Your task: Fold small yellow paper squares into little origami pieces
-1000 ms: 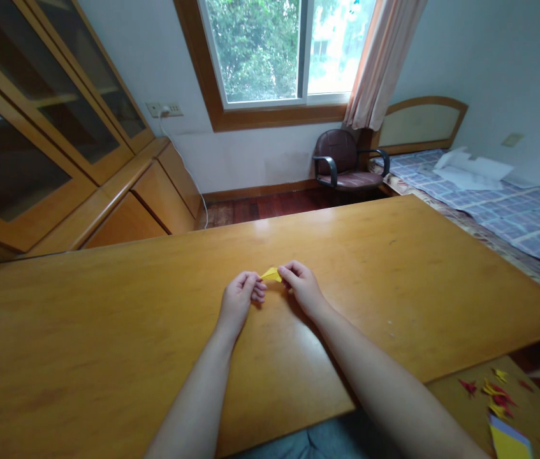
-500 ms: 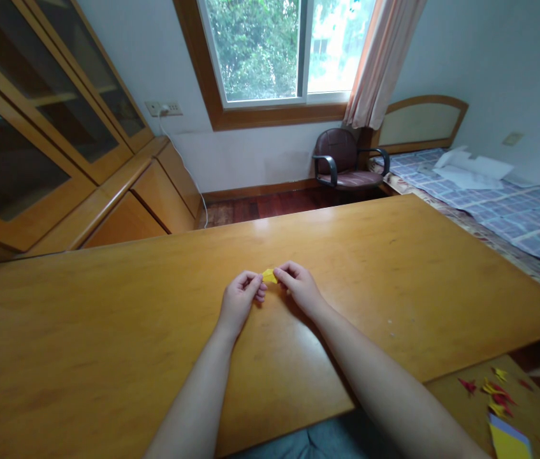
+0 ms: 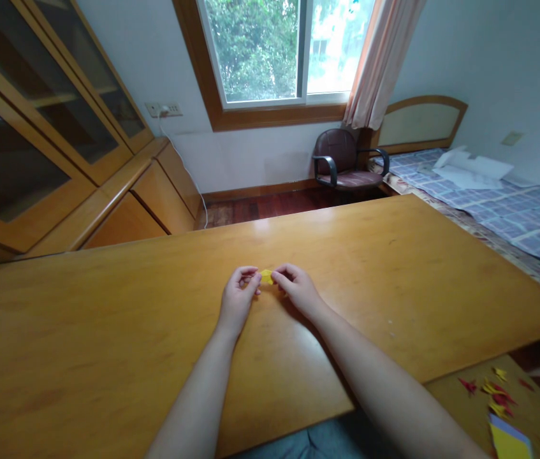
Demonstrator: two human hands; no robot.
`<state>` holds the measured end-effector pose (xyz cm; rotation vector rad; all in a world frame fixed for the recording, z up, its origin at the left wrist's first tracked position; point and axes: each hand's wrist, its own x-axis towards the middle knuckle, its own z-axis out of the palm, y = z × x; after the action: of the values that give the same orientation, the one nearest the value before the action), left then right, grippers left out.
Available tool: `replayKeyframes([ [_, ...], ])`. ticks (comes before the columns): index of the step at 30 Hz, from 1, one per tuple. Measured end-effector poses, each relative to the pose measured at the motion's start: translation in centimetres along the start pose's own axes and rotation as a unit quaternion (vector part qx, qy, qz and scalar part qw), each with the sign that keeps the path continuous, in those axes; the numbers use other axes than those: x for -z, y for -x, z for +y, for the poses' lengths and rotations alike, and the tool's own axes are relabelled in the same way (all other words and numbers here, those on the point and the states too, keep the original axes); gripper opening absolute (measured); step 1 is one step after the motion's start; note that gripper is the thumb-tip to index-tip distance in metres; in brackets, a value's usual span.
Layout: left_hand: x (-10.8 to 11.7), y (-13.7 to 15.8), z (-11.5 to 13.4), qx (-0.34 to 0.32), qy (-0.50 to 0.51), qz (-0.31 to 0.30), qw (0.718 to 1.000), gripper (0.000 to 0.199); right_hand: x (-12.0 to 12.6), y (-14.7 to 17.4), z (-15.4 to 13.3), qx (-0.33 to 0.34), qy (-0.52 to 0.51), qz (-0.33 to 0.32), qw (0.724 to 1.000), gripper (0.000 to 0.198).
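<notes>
Left hand point(image 3: 238, 293) and right hand point(image 3: 299, 292), fingertip grip of each pinching one folded yellow paper point(image 3: 266, 276) between them, over one wooden counter point(image 3: 107, 331). At person's right, small red and yellow folded pieces point(image 3: 502, 399) overlap, exact count unclear. Beyond, one maroon armchair point(image 3: 341, 159), one bed point(image 3: 489, 191).

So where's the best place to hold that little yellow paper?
I'd pinch the yellow paper lightly by its two ends, left hand from the left, right hand from the right. It's small and spans sideways between the hands, so end grips should leave its middle uncovered.
</notes>
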<state>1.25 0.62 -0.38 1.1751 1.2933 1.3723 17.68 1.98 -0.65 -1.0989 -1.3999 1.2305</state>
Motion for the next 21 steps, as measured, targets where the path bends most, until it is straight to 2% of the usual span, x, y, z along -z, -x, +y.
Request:
replayKeyframes([
  [6, 0.22, 0.06, -0.17, 0.02, -0.014, -0.049, 0.999, 0.033, 0.01, 0.06, -0.29, 0.002, 0.001, -0.011, 1.0, 0.024],
  [9, 0.27, 0.09, -0.23, 0.022, -0.004, -0.043, 0.999, 0.034, -0.09, 0.03, -0.16, 0.008, -0.002, 0.001, 1.0, 0.021],
  [13, 0.03, 0.05, -0.14, 0.025, 0.029, -0.037, 0.999, 0.04, -0.27, 0.11, 0.05, 0.028, -0.001, 0.028, 0.999, 0.027],
  [21, -0.26, 0.08, -0.1, 0.016, 0.042, -0.047, 0.998, 0.04, -0.31, 0.25, 0.08, 0.055, 0.026, 0.03, 0.998, 0.014],
])
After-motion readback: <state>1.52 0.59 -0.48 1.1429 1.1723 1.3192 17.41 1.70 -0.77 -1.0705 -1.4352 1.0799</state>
